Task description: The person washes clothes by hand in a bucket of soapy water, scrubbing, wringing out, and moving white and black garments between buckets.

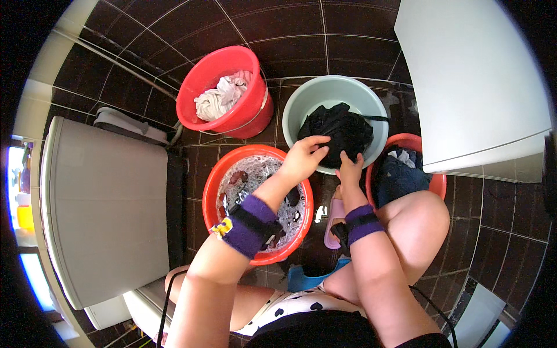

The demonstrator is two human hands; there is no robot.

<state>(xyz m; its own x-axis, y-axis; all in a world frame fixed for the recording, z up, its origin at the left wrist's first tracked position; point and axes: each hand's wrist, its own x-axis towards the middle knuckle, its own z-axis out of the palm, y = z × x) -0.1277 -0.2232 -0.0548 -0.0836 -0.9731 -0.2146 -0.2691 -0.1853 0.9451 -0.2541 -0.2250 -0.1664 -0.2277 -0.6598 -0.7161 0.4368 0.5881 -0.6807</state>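
Note:
My left hand (302, 160) is over the near rim of a pale green plastic basin (292, 104), its thumb and fingers apart. A heap of black cloth (337, 126) lies inside, with a strap reaching up the right wall. Just right of it, my right hand (350, 170) is at the same rim with fingers spread, close to the cloth. Nothing shows gripped in either hand; whether the fingertips touch the cloth is unclear. Beneath my left forearm stands an orange-red basin (209, 198) of foamy water (261, 164) with dark fabric in it. Purple bands wrap both wrists.
A red bucket (256, 117) with pale wet clothes (222, 98) stands at the back left. At right, another basin (438, 185) holds dark blue clothes (400, 176), beside my knee. White appliance-like bodies (474, 87) (109, 209) flank both sides. A blue stool (304, 278) is below me.

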